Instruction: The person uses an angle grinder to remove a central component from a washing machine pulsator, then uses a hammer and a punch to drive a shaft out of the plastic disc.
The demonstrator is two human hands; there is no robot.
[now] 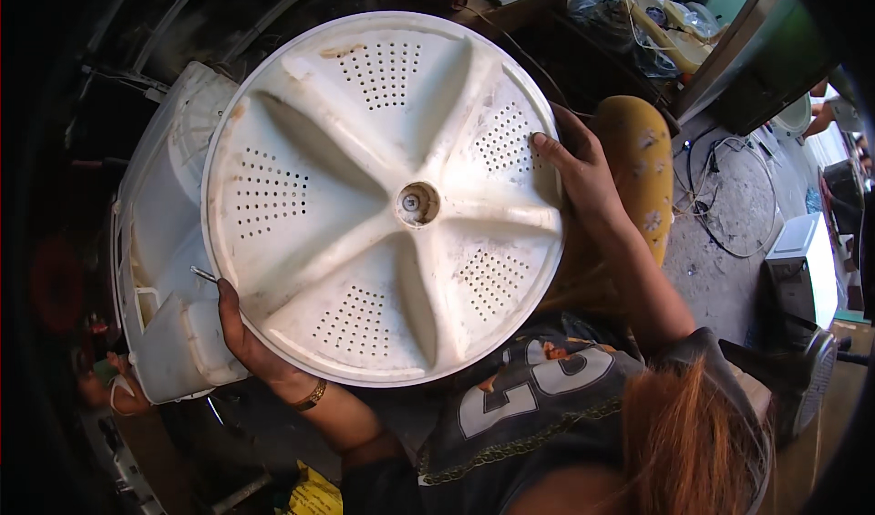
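I hold up a large round white washing machine pulsator (410, 132) with both hands. Five raised ridges meet at its hub, where a screw shows in a recess, and groups of small holes lie between them. Brown stains mark its face. My left hand (244, 337) grips the lower left rim, thumb in front and most fingers hidden behind. A thin metal rod (203, 274) pokes out beside that thumb; its other end is hidden. At the right rim, my right hand (588, 169) presses its thumb on the face, with the other fingers behind the disc.
A whitish plastic washer tub assembly (173, 242) stands at the left, partly behind the disc. Cables (720, 187) lie coiled on the floor at right, near a white box-shaped appliance (802, 255). A cluttered bench (510, 0) is at the back. Another person's arm (820, 114) shows far right.
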